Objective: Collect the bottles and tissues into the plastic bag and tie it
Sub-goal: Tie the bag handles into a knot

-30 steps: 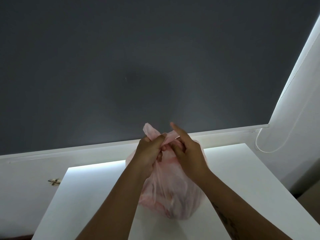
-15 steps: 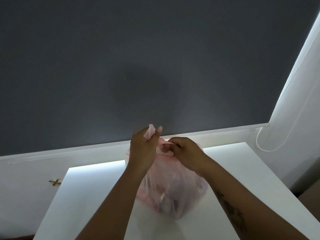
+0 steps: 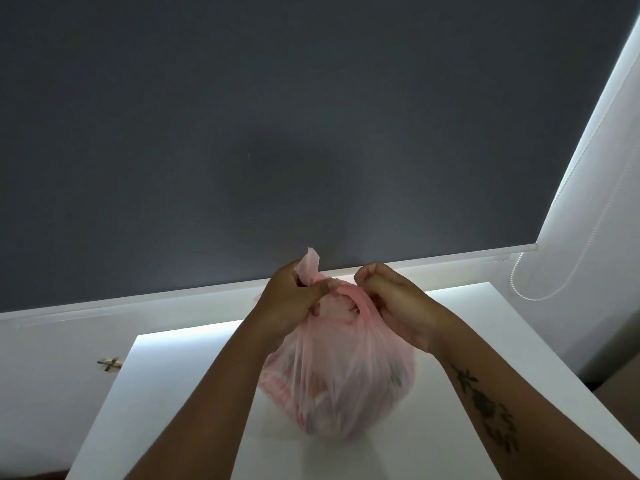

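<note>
A full, translucent pink plastic bag (image 3: 341, 382) stands on the white table (image 3: 180, 382). Blurred shapes of its contents show through the film; no bottle or tissue lies outside it. My left hand (image 3: 292, 301) is closed on one bag handle, whose loose end sticks up above the fist. My right hand (image 3: 393, 299) is closed on the other handle at the right of the bag's neck. A twisted pink strand runs between the two fists across the top of the bag.
A dark grey roller blind (image 3: 277, 133) fills the background, with its white bottom rail (image 3: 450, 261) just behind the hands. A beaded cord (image 3: 530, 292) hangs at the right by a white wall. A taped cross (image 3: 110, 364) marks the floor left of the table.
My hands have drawn apart, left and right, stretching the handles across the bag's top. The bag has shifted slightly toward me.
</note>
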`<state>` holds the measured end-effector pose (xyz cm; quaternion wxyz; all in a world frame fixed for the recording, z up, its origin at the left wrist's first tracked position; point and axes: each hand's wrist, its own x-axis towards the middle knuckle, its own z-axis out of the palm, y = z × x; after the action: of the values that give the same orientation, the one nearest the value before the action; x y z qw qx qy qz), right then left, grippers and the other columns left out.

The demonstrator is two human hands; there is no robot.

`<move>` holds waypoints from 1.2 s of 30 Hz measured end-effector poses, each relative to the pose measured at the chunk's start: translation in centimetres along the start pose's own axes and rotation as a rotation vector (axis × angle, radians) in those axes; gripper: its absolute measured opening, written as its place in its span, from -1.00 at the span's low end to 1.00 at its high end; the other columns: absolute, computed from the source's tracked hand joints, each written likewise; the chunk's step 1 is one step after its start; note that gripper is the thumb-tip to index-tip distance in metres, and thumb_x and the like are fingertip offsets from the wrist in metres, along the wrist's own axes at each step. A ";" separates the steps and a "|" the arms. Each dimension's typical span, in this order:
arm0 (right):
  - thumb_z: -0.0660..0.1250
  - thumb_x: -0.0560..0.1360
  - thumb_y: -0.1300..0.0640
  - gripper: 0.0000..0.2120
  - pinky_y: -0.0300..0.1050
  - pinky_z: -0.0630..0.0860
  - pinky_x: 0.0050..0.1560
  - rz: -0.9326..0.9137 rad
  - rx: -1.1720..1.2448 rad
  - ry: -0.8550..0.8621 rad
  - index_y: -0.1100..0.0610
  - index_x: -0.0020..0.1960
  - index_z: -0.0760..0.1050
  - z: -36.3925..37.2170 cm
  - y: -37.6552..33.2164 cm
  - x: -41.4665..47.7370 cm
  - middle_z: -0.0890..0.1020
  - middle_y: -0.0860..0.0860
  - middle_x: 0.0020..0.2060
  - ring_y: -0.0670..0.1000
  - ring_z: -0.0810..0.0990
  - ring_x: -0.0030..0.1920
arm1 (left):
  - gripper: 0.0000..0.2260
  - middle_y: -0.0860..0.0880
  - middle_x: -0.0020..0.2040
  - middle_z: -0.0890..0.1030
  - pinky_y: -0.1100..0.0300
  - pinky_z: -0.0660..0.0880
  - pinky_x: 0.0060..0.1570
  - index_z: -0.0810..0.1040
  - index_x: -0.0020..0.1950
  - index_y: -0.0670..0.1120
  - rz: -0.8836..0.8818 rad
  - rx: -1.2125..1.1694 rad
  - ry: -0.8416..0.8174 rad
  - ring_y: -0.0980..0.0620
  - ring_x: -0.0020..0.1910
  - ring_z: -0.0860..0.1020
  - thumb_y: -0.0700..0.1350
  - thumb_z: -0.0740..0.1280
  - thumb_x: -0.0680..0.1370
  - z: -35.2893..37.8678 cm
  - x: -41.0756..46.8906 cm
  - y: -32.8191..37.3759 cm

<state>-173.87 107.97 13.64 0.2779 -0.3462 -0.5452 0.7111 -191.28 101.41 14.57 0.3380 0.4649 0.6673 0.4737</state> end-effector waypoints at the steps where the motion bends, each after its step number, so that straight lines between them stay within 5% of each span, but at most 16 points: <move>1: 0.28 0.55 0.11 -0.88 -0.07 0.50 0.07 -0.061 -0.119 0.045 -0.06 0.05 0.50 -0.1 0.2 -0.3 0.67 0.02 -0.01 0.02 0.63 -0.04 | -0.82 -0.03 -0.40 0.56 0.22 0.46 -0.22 0.55 -0.12 0.01 -0.015 -0.035 0.009 0.10 -0.41 0.52 0.07 0.48 0.47 0.2 0.0 -0.2; 4: 0.40 0.50 0.01 -0.62 -0.18 0.48 0.19 -0.339 -0.461 0.178 -0.29 0.22 0.36 0.4 1.2 -1.2 0.48 -0.21 0.28 -0.12 0.49 0.24 | -0.72 -0.08 -0.45 0.50 0.08 0.43 -0.19 0.52 -0.28 -0.10 -0.060 -0.162 0.026 0.02 -0.42 0.45 0.05 0.46 0.48 0.4 0.4 -1.0; 7: 0.50 0.38 -0.11 -0.43 -0.11 0.27 0.36 -0.527 -0.792 0.226 -0.40 0.25 0.29 0.9 2.7 -0.9 0.33 -0.19 0.42 -0.10 0.27 0.39 | -0.71 -0.12 -0.43 0.47 0.04 0.40 -0.22 0.57 -0.22 -0.11 -0.131 -0.310 0.020 -0.03 -0.41 0.42 0.10 0.48 0.43 0.6 0.6 -1.1; 11: 0.46 0.44 0.08 -0.70 -0.24 0.26 0.29 -0.712 -0.896 0.373 -0.13 0.15 0.62 1.4 4.0 0.3 0.47 -0.12 0.31 -0.04 0.35 0.30 | -0.79 -0.11 -0.43 0.44 0.21 0.41 -0.38 0.54 -0.13 -0.18 -0.239 -0.509 -0.054 0.03 -0.51 0.38 -0.05 0.44 0.52 1.0 0.4 -0.8; 14: 0.29 0.55 0.14 -0.82 -0.40 0.35 0.20 -0.697 -0.621 0.458 0.01 0.00 0.67 2.1 3.7 0.1 0.57 -0.25 0.11 -0.31 0.45 0.15 | -0.78 -0.14 -0.34 0.57 0.22 0.42 -0.39 0.57 -0.19 -0.14 -0.225 -0.537 -0.028 0.05 -0.50 0.42 -0.02 0.40 0.55 1.3 -0.3 -0.3; 18: 0.24 0.62 0.06 -0.82 -0.24 0.54 0.09 -0.394 -0.187 0.289 -0.02 0.06 0.63 2.4 2.1 -0.6 0.68 -0.19 -0.02 -0.18 0.63 0.04 | -0.59 0.13 -0.48 0.40 0.26 0.34 -0.37 0.35 -0.37 -0.03 0.025 -0.166 0.333 0.20 -0.49 0.35 0.12 0.22 0.63 1.6 -0.9 -0.5; 24: 0.25 0.61 0.03 -0.80 -0.12 0.59 0.09 -0.361 -0.104 0.272 0.08 0.05 0.62 2.2 2.2 -0.1 0.69 -0.14 0.05 -0.09 0.65 0.08 | -0.63 0.19 -0.48 0.44 0.43 0.33 -0.40 0.39 -0.31 -0.02 0.182 -0.005 0.448 0.21 -0.43 0.40 0.11 0.15 0.65 2.2 -0.8 -1.9; 28: 0.29 0.57 0.18 -0.87 -0.21 0.55 -0.24 -0.303 0.134 0.612 0.21 -0.02 0.60 -1.4 1.9 0.4 0.69 0.03 -0.09 0.01 0.62 -0.08 | -0.76 0.08 -0.21 0.65 0.16 0.55 -0.13 0.63 -0.05 0.02 0.161 0.095 0.584 0.12 -0.28 0.60 0.01 0.19 0.66 -1.3 0.3 -4.4; 32: 0.26 0.61 0.08 -0.82 -0.09 0.55 -0.03 -0.223 0.115 0.674 0.11 -0.07 0.60 -4.1 1.5 0.0 0.68 -0.06 -0.09 -0.01 0.62 -0.01 | -0.73 0.02 -0.20 0.64 0.17 0.54 -0.16 0.61 0.04 -0.03 0.101 0.105 0.632 0.05 -0.25 0.61 0.04 0.15 0.66 -2.5 0.3 -5.4; 36: 0.26 0.61 0.05 -0.81 -0.17 0.45 -0.13 -0.253 0.095 0.692 0.04 -0.13 0.57 -4.1 1.5 -0.3 0.67 -0.05 -0.04 0.01 0.60 0.04 | -0.74 0.02 -0.19 0.63 0.28 0.47 -0.26 0.60 0.03 -0.02 0.109 0.106 0.637 0.04 -0.23 0.62 0.02 0.15 0.67 -2.0 0.5 -5.4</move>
<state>-170.48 109.78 11.58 0.5472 -0.4827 -0.4237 0.5367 -194.85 100.64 10.11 0.0617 0.3456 0.7372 0.5773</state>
